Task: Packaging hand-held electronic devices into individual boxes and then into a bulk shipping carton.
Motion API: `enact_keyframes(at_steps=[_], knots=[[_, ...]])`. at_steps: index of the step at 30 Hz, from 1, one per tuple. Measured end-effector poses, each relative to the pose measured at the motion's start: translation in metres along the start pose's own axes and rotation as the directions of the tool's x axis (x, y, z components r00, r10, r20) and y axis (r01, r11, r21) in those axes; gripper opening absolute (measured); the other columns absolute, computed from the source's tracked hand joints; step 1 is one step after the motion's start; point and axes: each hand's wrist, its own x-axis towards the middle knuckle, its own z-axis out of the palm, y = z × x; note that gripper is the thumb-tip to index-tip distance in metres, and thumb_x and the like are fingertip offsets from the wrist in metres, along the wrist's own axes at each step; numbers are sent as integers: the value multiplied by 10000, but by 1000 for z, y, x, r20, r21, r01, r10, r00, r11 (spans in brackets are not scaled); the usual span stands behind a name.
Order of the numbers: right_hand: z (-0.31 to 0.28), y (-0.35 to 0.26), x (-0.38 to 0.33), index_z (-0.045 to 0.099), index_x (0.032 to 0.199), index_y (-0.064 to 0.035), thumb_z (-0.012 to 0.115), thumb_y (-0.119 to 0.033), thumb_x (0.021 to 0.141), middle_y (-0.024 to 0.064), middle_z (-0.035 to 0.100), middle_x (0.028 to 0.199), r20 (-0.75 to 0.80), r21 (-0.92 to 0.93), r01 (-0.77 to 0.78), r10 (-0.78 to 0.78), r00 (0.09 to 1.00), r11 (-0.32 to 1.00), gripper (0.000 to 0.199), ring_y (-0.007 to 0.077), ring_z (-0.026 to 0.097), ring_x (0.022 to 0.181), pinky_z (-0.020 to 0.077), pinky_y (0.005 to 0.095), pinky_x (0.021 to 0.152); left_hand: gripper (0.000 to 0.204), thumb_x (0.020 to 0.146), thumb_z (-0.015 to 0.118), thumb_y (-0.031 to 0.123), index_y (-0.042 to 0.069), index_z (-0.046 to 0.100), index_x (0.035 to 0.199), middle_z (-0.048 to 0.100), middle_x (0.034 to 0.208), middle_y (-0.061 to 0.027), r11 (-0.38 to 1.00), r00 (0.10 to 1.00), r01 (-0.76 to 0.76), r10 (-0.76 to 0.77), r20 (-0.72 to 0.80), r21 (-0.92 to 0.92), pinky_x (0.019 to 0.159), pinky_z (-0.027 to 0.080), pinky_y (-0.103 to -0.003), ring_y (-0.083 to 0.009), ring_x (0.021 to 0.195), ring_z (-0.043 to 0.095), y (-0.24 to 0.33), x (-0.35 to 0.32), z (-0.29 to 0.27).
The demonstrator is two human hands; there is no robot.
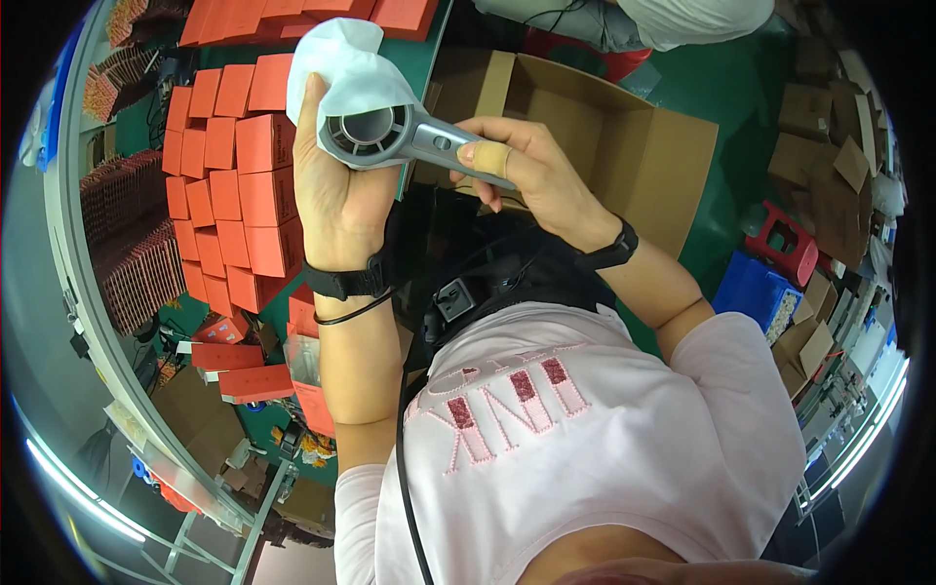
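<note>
Holding a grey handheld fan (pixel 419 141) up front, with white wrapping (pixel 349 70) partly over the head

Cradling the round head (pixel 369 129) with the left hand (pixel 341 200), palm turned up and thumb along the white wrapping. Cannot tell the exact placing of the other left fingers, out of sight behind fan and wrapping. Gripping the handle (pixel 453 148) with the right hand (pixel 546 175), closed narrowly around it, thumb on top just beside an oval button. Wearing a tan band (pixel 490 159) on that thumb, and a black strap on each wrist.

Keeping the fan raised before the waist, tilted, with the head toward the left and the handle running down to the right. Leaving the dark front grille (pixel 351 136) bare, facing up.

Sitting near a green desk (pixel 417 60), with stacked orange boxes (pixel 229 195) to the left and a large open cardboard box (pixel 634 146) close by on the right. Farther right, showing a red plastic stool (pixel 795 253) beside a blue bin (pixel 751 292). At the top, catching part of another person in grey (pixel 595 24).
</note>
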Motion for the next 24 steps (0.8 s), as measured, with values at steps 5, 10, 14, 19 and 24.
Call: enact_keyframes(at_steps=[5,10,14,19,24], knots=[[-3,12,7,607,1157,31,597,-277,924,84,645,872,-7,40,-72,72,997,997,386,65,515,599,422,220,528,359,971,568,326,35,537,1180,638,1067,-109,998,991,-7,16,-132,68,911,501,-427,-249,988,616,-1,13,-15],[-4,14,7,605,1180,33,606,-285,931,81,646,875,-30,2,-101,101,994,995,404,63,524,608,427,219,527,341,977,560,324,32,535,1150,637,1046,-103,995,984,-3,21,-176,104,908,503,-419,-238,964,621,-4,16,-17],[-6,17,9,603,1190,35,597,-272,939,87,648,876,-28,33,-110,111,993,993,397,64,531,614,432,217,529,339,980,555,314,26,534,1158,637,1049,-105,997,979,-4,18,-202,72,917,502,-419,-236,967,623,-5,15,-16],[-7,17,11,603,1180,43,588,-258,943,96,650,869,-16,53,-129,130,991,990,383,72,540,617,440,219,532,349,984,544,317,29,532,1181,634,1081,-115,998,981,-1,14,-196,67,927,497,-428,-251,995,616,-3,18,-25],[-10,21,14,603,1163,56,578,-259,946,102,652,860,1,100,-172,172,985,980,383,83,548,612,447,222,533,352,984,547,298,26,526,1207,630,1122,-118,999,978,-6,15,-207,44,948,483,-444,-257,1034,605,-5,17,-23]])
